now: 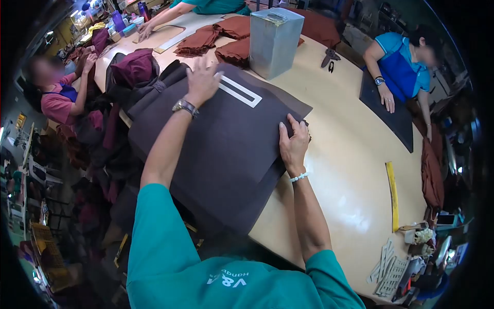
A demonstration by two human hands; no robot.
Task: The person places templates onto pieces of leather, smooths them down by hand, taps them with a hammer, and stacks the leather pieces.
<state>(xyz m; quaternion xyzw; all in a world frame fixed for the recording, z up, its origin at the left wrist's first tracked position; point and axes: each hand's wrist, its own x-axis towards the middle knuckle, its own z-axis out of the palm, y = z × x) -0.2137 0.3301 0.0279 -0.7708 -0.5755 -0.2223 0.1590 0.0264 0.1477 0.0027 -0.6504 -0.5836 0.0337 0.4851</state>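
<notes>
Large dark brown fabric pieces (221, 149) lie stacked before me and hang over the near table edge. A white slotted template (242, 94) rests on them near their far side. My left hand (204, 82), with a watch at the wrist, is spread at the template's left end, fingers apart; whether it touches the template is unclear. At the right edge of the stack is my right hand (294, 141), with a beaded bracelet. Its thumb and fingers are bent around the fabric edge.
A metal tin (275, 44) stands beyond the fabric, near rust-colored cloth (231, 51). A yellow ruler (392, 195) lies right, with paper strips (383, 265) nearer. One person (401, 64) handles dark material at right; another (62, 95) sits left, and a third reaches in at the back.
</notes>
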